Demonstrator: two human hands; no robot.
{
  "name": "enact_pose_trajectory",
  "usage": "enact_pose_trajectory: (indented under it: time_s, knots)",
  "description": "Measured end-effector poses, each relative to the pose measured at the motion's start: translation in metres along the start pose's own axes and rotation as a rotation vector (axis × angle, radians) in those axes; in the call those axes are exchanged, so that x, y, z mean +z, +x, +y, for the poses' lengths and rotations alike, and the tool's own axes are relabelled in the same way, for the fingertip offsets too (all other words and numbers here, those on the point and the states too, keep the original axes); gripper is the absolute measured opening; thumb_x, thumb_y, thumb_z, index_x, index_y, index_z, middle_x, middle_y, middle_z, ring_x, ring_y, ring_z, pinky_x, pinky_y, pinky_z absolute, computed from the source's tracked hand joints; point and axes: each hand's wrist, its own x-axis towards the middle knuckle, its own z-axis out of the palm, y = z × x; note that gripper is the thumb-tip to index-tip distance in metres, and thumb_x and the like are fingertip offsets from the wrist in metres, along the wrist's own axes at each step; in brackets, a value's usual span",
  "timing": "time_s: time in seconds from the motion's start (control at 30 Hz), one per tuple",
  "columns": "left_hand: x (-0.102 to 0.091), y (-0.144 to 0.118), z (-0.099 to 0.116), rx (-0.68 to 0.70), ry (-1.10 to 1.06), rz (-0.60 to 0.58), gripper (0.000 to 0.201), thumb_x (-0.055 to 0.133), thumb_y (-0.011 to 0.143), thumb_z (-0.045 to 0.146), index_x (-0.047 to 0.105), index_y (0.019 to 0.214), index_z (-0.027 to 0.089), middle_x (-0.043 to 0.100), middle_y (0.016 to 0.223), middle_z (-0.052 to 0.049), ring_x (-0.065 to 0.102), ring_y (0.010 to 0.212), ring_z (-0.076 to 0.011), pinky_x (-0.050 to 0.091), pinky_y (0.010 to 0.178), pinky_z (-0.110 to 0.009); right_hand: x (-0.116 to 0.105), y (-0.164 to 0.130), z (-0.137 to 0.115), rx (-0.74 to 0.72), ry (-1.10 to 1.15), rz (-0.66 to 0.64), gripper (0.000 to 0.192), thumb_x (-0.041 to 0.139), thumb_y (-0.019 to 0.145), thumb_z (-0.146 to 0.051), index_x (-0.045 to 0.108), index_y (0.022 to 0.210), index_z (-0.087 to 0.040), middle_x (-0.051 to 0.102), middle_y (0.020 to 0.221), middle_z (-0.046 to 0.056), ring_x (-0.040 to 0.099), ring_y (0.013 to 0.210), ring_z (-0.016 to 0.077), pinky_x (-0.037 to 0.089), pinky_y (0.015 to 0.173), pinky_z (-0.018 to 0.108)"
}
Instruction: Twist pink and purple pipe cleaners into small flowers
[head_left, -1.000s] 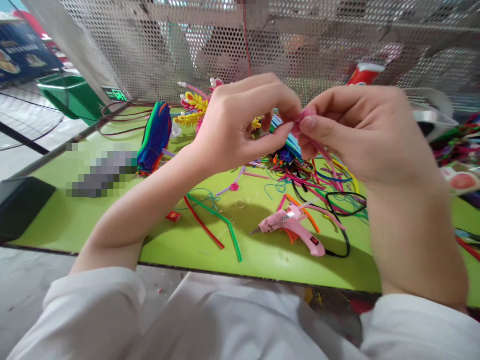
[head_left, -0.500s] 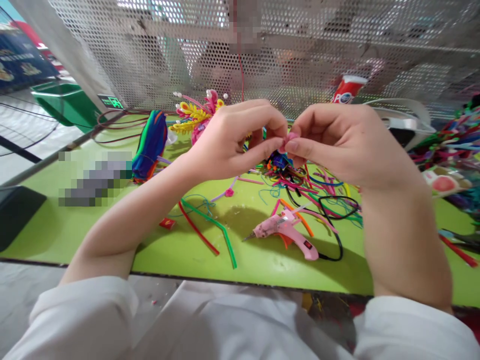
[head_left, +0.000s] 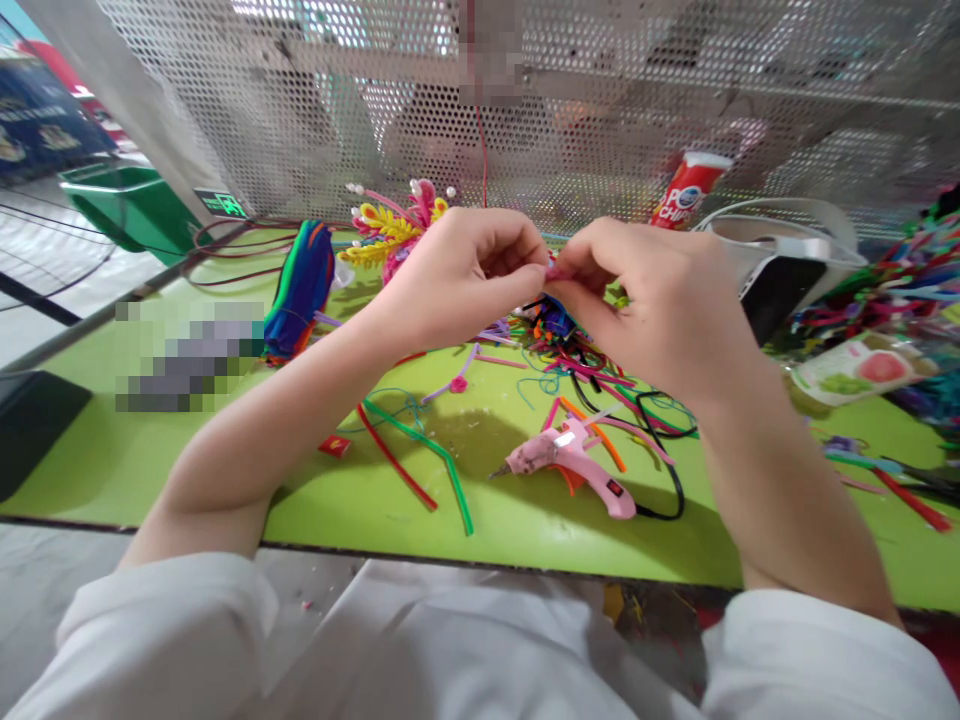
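Observation:
Fingertips meet above the middle of the green table (head_left: 510, 540). Between them shows a sliver of a small pink pipe cleaner piece (head_left: 553, 271), mostly hidden by the fingers. My left hand (head_left: 476, 275) pinches it from the left, thumb against curled forefinger. From the right, my right hand (head_left: 645, 295) pinches it too, with the back of the hand turned up. Below the hands lies a pink glue gun (head_left: 574, 462), nozzle pointing left. Beyond my left wrist stands a pink and yellow pipe cleaner flower (head_left: 397, 235).
A bundle of blue, green and orange pipe cleaners (head_left: 302, 290) lies left. Loose green (head_left: 450, 470) and red strips (head_left: 397, 455) lie in front. At back right are a red chip can (head_left: 690, 188), a phone (head_left: 780, 290) and a drink bottle (head_left: 855, 372). Perforated metal (head_left: 360, 110) closes the back.
My right hand has shifted left and turned more palm-down, uncovering the phone and the bottle. Both hands' fingertips have moved slightly left, and less of the pink piece shows.

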Motion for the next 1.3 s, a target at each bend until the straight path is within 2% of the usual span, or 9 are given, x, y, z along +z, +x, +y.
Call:
enact_pose_trajectory:
  time_s: [0.1, 0.2, 0.37, 0.5, 0.6, 0.73, 0.9, 1.13, 1.3]
  knots:
    - [-0.004, 0.001, 0.0, -0.057, -0.1, -0.01, 0.026, 0.075, 0.089, 0.042, 0.068, 0.083, 0.017, 0.056, 0.066, 0.0, 0.046, 0.061, -0.0077, 0.04, 0.055, -0.023, 0.002, -0.001, 0.001, 0.0, 0.022, 0.075, 0.005, 0.069, 0.096, -0.027, 0.066, 0.092, -0.026, 0.074, 0.082, 0.001, 0.069, 0.071, 0.0175, 0.057, 0.072, 0.032]
    - [-0.007, 0.003, -0.002, -0.049, -0.161, -0.037, 0.035, 0.081, 0.084, 0.053, 0.07, 0.086, 0.02, 0.059, 0.069, -0.001, 0.047, 0.064, -0.0095, 0.041, 0.057, -0.026, 0.002, -0.002, 0.002, 0.007, 0.058, 0.127, 0.005, 0.07, 0.095, -0.027, 0.067, 0.092, -0.026, 0.075, 0.083, 0.0, 0.07, 0.069, 0.0163, 0.059, 0.069, 0.031]
    - [-0.008, 0.006, -0.003, 0.016, -0.225, -0.023, 0.04, 0.082, 0.081, 0.058, 0.071, 0.081, 0.019, 0.055, 0.064, 0.0, 0.043, 0.06, -0.0071, 0.035, 0.054, -0.026, 0.003, -0.003, 0.003, 0.045, 0.226, 0.086, 0.006, 0.073, 0.095, -0.028, 0.07, 0.101, -0.026, 0.077, 0.089, -0.001, 0.075, 0.076, 0.0158, 0.063, 0.074, 0.03]
    - [-0.009, 0.006, 0.0, -0.013, -0.161, 0.004, 0.036, 0.077, 0.086, 0.05, 0.07, 0.083, 0.015, 0.058, 0.07, 0.001, 0.047, 0.064, -0.0031, 0.037, 0.059, -0.02, 0.008, -0.001, 0.004, 0.072, 0.441, 0.124, 0.004, 0.075, 0.094, -0.022, 0.073, 0.098, -0.024, 0.077, 0.086, 0.0, 0.075, 0.075, 0.0132, 0.064, 0.071, 0.026]
    - [-0.01, 0.006, 0.0, -0.043, -0.228, -0.012, 0.031, 0.071, 0.092, 0.044, 0.069, 0.087, 0.014, 0.059, 0.072, 0.002, 0.05, 0.063, -0.0005, 0.038, 0.057, -0.016, 0.011, 0.004, 0.008, 0.17, 0.608, 0.126, 0.005, 0.08, 0.091, -0.024, 0.075, 0.093, -0.025, 0.078, 0.082, -0.001, 0.075, 0.069, 0.013, 0.065, 0.065, 0.027]
    - [-0.011, 0.006, -0.005, -0.147, -0.211, -0.057, 0.037, 0.051, 0.101, 0.045, 0.067, 0.098, 0.011, 0.057, 0.079, 0.003, 0.054, 0.062, 0.0039, 0.036, 0.059, -0.011, 0.013, 0.009, 0.014, 0.261, 0.754, 0.126, 0.011, 0.085, 0.087, -0.031, 0.077, 0.09, -0.026, 0.08, 0.083, -0.002, 0.076, 0.067, 0.013, 0.068, 0.068, 0.028]
    - [-0.004, 0.007, -0.009, -0.037, -0.242, -0.051, 0.027, 0.07, 0.092, 0.04, 0.067, 0.091, 0.013, 0.057, 0.072, 0.003, 0.056, 0.068, -0.0017, 0.048, 0.066, -0.018, 0.015, 0.01, 0.016, 0.279, 0.804, 0.123, 0.018, 0.087, 0.083, -0.035, 0.074, 0.092, -0.025, 0.079, 0.083, -0.003, 0.075, 0.067, 0.0115, 0.067, 0.067, 0.026]
    - [0.003, 0.006, -0.017, 0.016, -0.054, 0.042, 0.012, 0.074, 0.087, 0.028, 0.069, 0.083, 0.017, 0.062, 0.069, 0.001, 0.049, 0.054, -0.0048, 0.035, 0.047, -0.02, 0.021, 0.004, 0.018, 0.284, 0.721, 0.041, 0.02, 0.08, 0.091, -0.038, 0.067, 0.09, -0.022, 0.075, 0.076, -0.002, 0.074, 0.069, 0.0135, 0.065, 0.063, 0.026]
    - [0.006, 0.004, -0.016, -0.003, -0.034, 0.09, 0.007, 0.076, 0.084, 0.021, 0.071, 0.083, 0.016, 0.064, 0.069, 0.001, 0.054, 0.056, -0.0059, 0.041, 0.05, -0.021, 0.028, 0.006, 0.015, 0.386, 0.798, 0.041, 0.021, 0.079, 0.091, -0.033, 0.063, 0.083, -0.022, 0.072, 0.07, -0.004, 0.073, 0.062, 0.0125, 0.064, 0.059, 0.025]
